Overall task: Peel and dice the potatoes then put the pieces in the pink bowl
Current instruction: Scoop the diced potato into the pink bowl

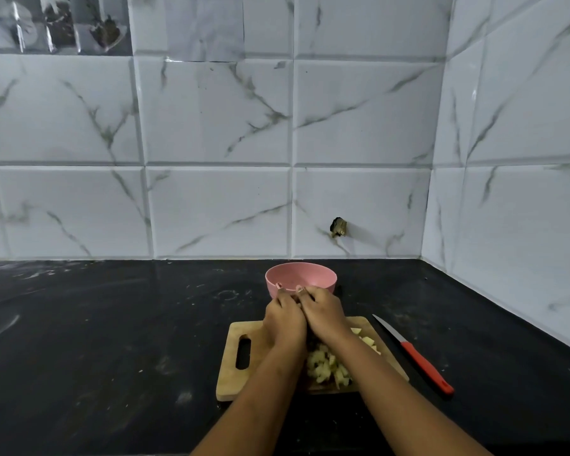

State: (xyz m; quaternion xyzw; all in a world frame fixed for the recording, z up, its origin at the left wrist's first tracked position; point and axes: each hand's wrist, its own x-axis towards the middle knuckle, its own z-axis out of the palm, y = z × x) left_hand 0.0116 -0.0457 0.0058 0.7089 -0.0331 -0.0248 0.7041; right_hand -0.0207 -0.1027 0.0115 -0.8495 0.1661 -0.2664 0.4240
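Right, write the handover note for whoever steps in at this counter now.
Left hand and right hand: cupped together, fingertips at the near rim of the pink bowl; whether they carry pieces cannot be seen.
Diced potato lies heaped on the wooden cutting board, just behind the hands.
Red-handled knife lies on the counter right of the board.
Done: dicing of this heap.
Left: move the pile into the bowl.

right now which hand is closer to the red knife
Right. The right hand is over the board's far edge, left of the red knife; the left hand lies further left, beyond the right hand.
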